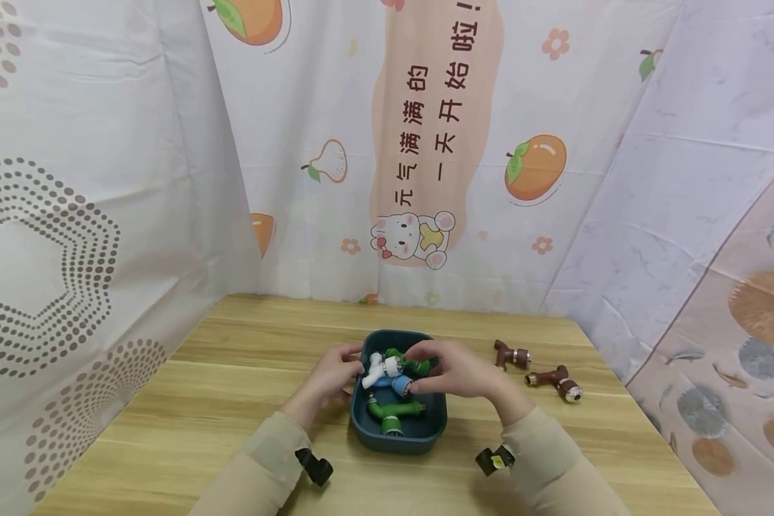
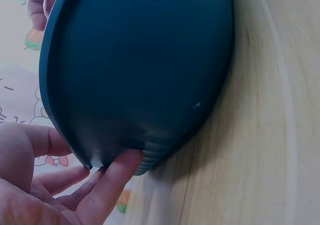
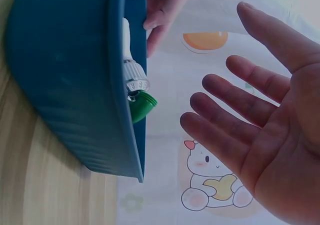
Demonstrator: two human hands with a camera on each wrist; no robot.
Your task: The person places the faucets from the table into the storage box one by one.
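Observation:
A dark blue-green plastic basin [image 1: 400, 446] sits on the table with several toy-like taps inside. My left hand [image 1: 330, 376] holds its left rim, thumb at the edge and fingers along the outer wall [image 2: 145, 85]. Over the right side of the basin hovers my right hand [image 1: 458, 369]; its fingers are spread and the palm holds nothing in the right wrist view. Inside lie a white tap [image 1: 375, 369], a blue tap [image 1: 401, 386] partly under it, and a green tap [image 1: 396, 411] at the near end. Another green tap [image 1: 421, 368] at the back is partly hidden by the right hand.
Two brown taps lie on the wooden table right of the basin: one farther back [image 1: 512, 356], one nearer [image 1: 557, 380]. Printed curtains [image 1: 335, 93] rise behind the table and on both sides.

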